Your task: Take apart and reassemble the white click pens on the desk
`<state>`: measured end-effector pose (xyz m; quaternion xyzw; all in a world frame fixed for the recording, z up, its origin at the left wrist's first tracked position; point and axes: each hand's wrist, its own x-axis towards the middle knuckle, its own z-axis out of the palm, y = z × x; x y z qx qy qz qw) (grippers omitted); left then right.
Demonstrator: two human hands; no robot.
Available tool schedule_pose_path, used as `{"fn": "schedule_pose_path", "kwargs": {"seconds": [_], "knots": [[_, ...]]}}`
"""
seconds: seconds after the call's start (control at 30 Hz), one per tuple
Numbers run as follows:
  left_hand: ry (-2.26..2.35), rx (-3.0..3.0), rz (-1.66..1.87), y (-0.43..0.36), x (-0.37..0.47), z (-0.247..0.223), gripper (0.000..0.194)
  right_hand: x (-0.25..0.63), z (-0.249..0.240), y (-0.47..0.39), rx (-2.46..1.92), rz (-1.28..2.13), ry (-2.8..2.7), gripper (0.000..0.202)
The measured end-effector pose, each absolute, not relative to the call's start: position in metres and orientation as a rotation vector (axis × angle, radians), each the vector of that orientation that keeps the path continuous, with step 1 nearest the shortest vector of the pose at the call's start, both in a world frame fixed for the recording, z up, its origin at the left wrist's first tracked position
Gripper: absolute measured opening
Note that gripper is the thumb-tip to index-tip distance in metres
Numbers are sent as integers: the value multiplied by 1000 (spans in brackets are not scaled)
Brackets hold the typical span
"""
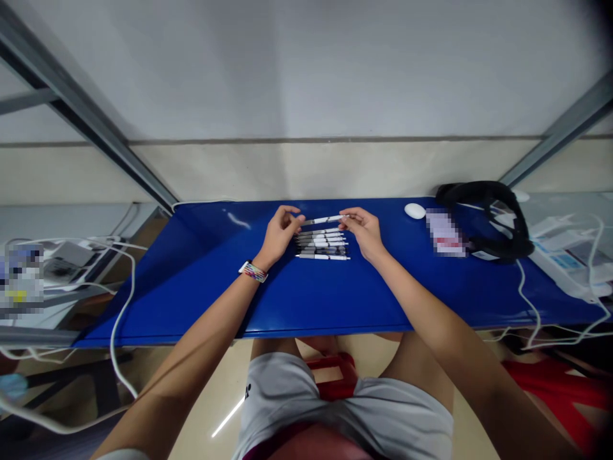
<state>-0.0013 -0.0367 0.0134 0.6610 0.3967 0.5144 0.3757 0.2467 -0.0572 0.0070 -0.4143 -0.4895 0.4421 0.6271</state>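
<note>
A white pen (pixel 325 220) lies crosswise between my two hands, above a row of other pens. My left hand (pixel 284 229) pinches its left end between thumb and fingers. At the pen's right end, my right hand (pixel 363 229) has its thumb and fingertips closed on it. Just nearer to me, several white and dark pens (pixel 323 243) lie side by side on the blue table (pixel 306 294), roughly parallel. The nearest one (pixel 323 257) is white with a dark middle part. A patterned band is on my left wrist.
To the right on the table are a white mouse (pixel 414 211), a partly blurred flat item (pixel 446 232) and a black headset-like strap (pixel 520 239). White cables (pixel 527 300) hang at the right and left edges. Metal posts (pixel 115 153) stand at both sides.
</note>
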Motion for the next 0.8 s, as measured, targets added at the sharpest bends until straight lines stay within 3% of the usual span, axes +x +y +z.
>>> {"fn": "schedule_pose_path", "kwargs": {"seconds": [0.17, 0.33, 0.47, 0.53, 0.63, 0.73, 0.8], "knots": [[1048, 1758, 1284, -38, -1, 13, 30, 247, 7, -57, -965, 1026, -1114, 29], [1129, 1799, 1240, -35, -3, 13, 57, 248, 7, -56, -960, 1013, -1138, 32], [1060, 1723, 1291, -35, -1, 13, 29, 249, 5, -55, -981, 994, -1138, 34], [1011, 1707, 1301, -36, 0, 14, 36, 250, 4, -54, -992, 991, -1128, 34], [1036, 1735, 1285, -36, -1, 16, 27, 251, 4, -53, -976, 1005, -1124, 34], [1129, 1782, 1284, -35, -3, 17, 52, 252, 4, -53, -933, 1010, -1127, 31], [1163, 1789, 1299, -34, -5, 17, 59, 252, 4, -53, -912, 1026, -1112, 29]]}}
